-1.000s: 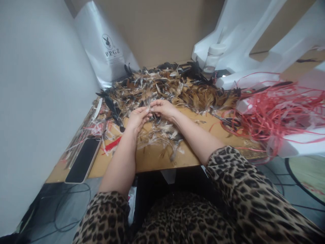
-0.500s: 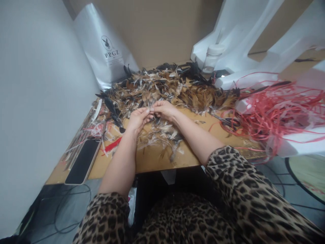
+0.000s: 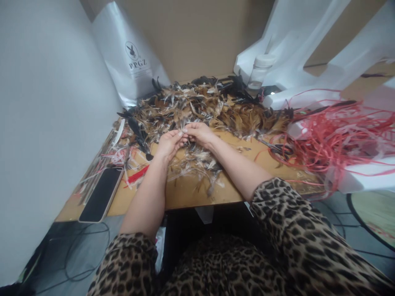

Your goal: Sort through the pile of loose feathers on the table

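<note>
My left hand and my right hand meet fingertip to fingertip over the table. Both are closed in a pinch on a small brownish feather, whose wispy tip sticks up above the fingers. Its lower end is hidden by my thumbs. Behind the hands spreads a large heap of brown and black feathers. Just below them lies a small scatter of pale, fluffy feathers. A bundle of long black feathers rests left of my left hand.
A phone lies at the left table edge, near a red strip. Scissors sit beside a tangle of red plastic strips at right. A lidded jar and a silver-white bag stand at the back.
The camera view has shifted very slightly. My hands stay together in nearly the same pinch, with no clear change in what they hold.
</note>
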